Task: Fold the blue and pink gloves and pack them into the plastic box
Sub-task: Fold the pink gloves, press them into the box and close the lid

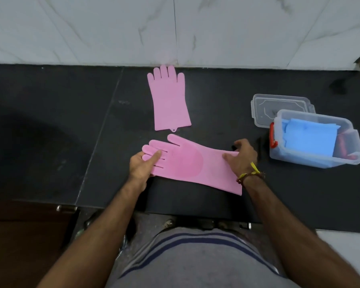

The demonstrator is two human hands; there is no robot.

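A pink glove (187, 161) lies sideways on the black counter (50, 121) in front of me, fingers pointing left, cuff to the right. My left hand (142, 165) grips its fingertips, thumb on top. My right hand (241, 156) holds the cuff end, thumb pressed on it. A second pink glove (169, 100) lies flat farther back, fingers pointing at the wall. The clear plastic box (314, 161) with red latches stands at the right, and folded blue gloves (312, 136) lie inside it.
The box's clear lid (278, 104) lies flat just behind the box. A white marble wall (175, 28) rises at the back of the counter. The counter's front edge runs close to my body, with a wooden cabinet front at lower left.
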